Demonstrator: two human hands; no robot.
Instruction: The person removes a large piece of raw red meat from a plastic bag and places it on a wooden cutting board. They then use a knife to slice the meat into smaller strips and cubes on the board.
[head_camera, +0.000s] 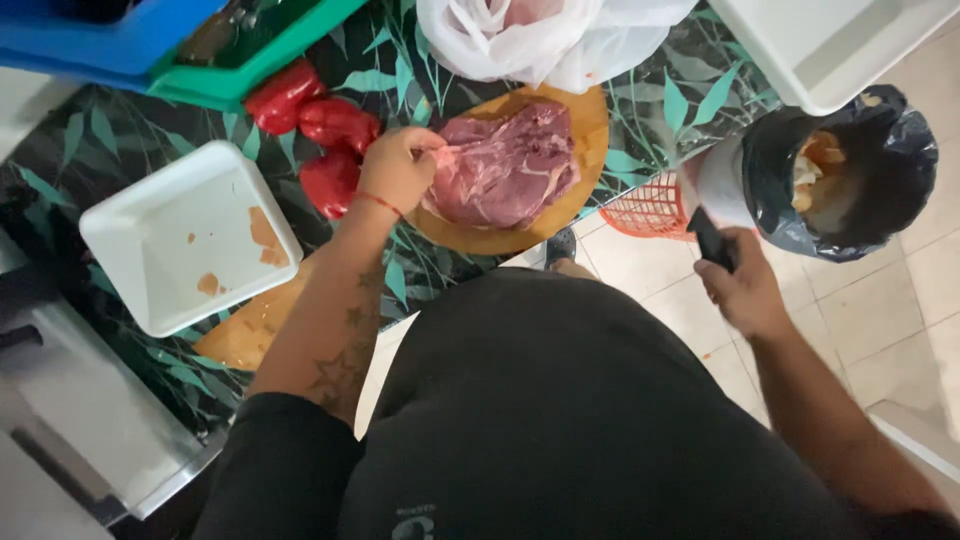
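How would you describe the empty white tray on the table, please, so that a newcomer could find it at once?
Start at the round wooden cutting board carrying the large slab of raw red meat on the leaf-patterned tablecloth. Go past the red bell peppers to the shallow square white foam tray. It alone is empty and smeared with orange-brown stains.

Meat (505, 165) on board (590, 130) — peppers (325, 135) left.

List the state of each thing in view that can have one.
Raw meat: whole, on the round wooden board.
Left hand: pinching the meat's edge.
Right hand: closed on the knife, off the counter.
White tray: empty, stained.
Bin: open, scraps inside.
Red peppers: whole.
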